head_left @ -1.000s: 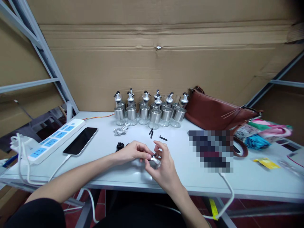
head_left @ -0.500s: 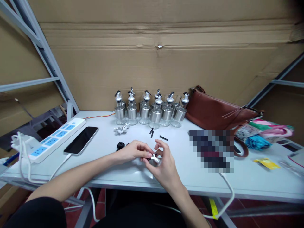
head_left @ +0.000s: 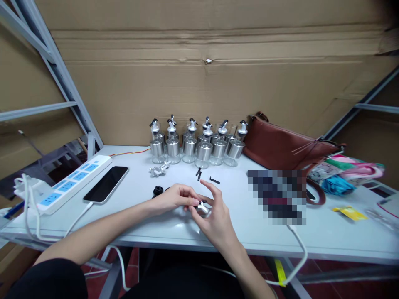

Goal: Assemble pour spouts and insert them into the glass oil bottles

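Over the near middle of the table, my right hand (head_left: pixel 216 222) grips a small silver pourer spout (head_left: pixel 204 209), its index finger raised clear. Meeting it from the other side, my left hand (head_left: pixel 179 197) pinches a small black flap (head_left: pixel 201 202) at the top of the spout. My fingers partly cover both pieces. Black strips (head_left: pixel 198 173) lie beyond my hands, with another black strip (head_left: pixel 215 180) to their right. A black stopper (head_left: pixel 158 191) sits beside my left wrist, with a second black piece half hidden behind it. Silver spout pieces (head_left: pixel 158 169) lie further back on the left.
Several glass-and-steel bottles (head_left: pixel 204 153) with pourer tops stand against the cardboard wall (head_left: pixel 199 91). A brown handbag (head_left: pixel 286 143) is at the right. A power strip (head_left: pixel 73 182) and a phone (head_left: pixel 106 185) lie left. A yellow packet (head_left: pixel 350 214) is far right.
My right index finger has lifted and straightened a little. The black flap now lies along the spout's top, between my hands; both hands stay in nearly the same place.
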### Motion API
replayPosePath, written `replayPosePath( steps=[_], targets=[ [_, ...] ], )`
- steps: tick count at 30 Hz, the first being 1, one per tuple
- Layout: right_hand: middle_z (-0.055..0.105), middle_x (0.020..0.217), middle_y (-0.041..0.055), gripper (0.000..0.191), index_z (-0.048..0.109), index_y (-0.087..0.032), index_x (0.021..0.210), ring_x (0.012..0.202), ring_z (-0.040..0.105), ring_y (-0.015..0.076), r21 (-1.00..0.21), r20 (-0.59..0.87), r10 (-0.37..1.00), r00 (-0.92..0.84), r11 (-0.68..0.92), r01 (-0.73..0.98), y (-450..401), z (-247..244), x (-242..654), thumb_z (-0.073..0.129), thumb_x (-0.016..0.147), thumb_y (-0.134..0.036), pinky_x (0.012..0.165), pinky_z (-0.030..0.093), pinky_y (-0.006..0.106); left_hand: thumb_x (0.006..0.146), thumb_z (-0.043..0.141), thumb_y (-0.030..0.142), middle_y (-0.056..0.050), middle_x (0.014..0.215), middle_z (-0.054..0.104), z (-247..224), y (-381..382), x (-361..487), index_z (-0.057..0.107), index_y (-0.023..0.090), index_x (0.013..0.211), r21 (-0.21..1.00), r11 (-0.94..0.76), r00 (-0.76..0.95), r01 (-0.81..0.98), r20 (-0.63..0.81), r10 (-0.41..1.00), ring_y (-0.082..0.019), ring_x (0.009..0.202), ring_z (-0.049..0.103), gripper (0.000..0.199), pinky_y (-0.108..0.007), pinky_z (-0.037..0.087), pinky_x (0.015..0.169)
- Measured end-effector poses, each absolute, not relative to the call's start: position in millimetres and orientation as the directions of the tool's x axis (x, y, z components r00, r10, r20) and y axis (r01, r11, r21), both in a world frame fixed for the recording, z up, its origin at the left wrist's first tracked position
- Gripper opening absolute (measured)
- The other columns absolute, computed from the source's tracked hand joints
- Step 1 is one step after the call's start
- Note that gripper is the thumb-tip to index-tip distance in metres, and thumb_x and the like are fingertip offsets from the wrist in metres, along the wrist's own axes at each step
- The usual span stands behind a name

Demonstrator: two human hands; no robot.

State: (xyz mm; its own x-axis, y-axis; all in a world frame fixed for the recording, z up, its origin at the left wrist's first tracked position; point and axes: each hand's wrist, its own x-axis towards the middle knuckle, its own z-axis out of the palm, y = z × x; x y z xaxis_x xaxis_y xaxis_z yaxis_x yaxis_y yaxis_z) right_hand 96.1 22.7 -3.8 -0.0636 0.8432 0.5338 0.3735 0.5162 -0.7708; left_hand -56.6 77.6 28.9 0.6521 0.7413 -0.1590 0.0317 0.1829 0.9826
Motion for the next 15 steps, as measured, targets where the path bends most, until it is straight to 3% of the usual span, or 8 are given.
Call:
replayPosePath(
  steps=[4,10,15],
  targets=[
    [0.048,0.137,0.0177,0.061,0.032,-0.020,0.134,0.100,0.069,0.0211,-0.740,0.564,0.823,-0.064,0.538,0.402,22.8,-3.0,96.2,0.059,0.079,-0.019,0.078,0.061,0.031,0.062,0.081,0.042,-0.006,0.076,0.069,26.2,78.8,-56.3,0.066,0.010,0.074,0.986,0.159,0.648,0.045,-0.150,0.746,-0.007,0.056,0.051,0.038,-0.023,0.039,0.056],
    [0.045,0.140,0.0185,0.061,0.029,-0.022,0.137,0.106,0.066,0.0228,-0.699,0.582,0.806,-0.106,0.563,0.441,23.9,-6.7,97.3,0.057,0.082,-0.018,0.087,0.058,0.038,0.062,0.081,0.040,-0.005,0.079,0.069,23.5,80.8,-55.8,0.067,0.010,0.077,0.988,0.146,0.644,0.041,-0.138,0.752,-0.006,0.053,0.049,0.037,-0.022,0.039,0.054],
    [0.055,0.127,0.0176,0.066,0.028,-0.021,0.139,0.109,0.064,0.0248,-0.734,0.537,0.835,-0.118,0.531,0.423,22.2,-7.5,96.9,0.057,0.080,-0.015,0.072,0.062,0.033,0.060,0.083,0.041,-0.002,0.069,0.066,22.7,82.0,-56.2,0.068,0.010,0.078,0.985,0.167,0.663,0.047,-0.156,0.733,-0.007,0.052,0.051,0.038,-0.023,0.040,0.055]
  ],
)
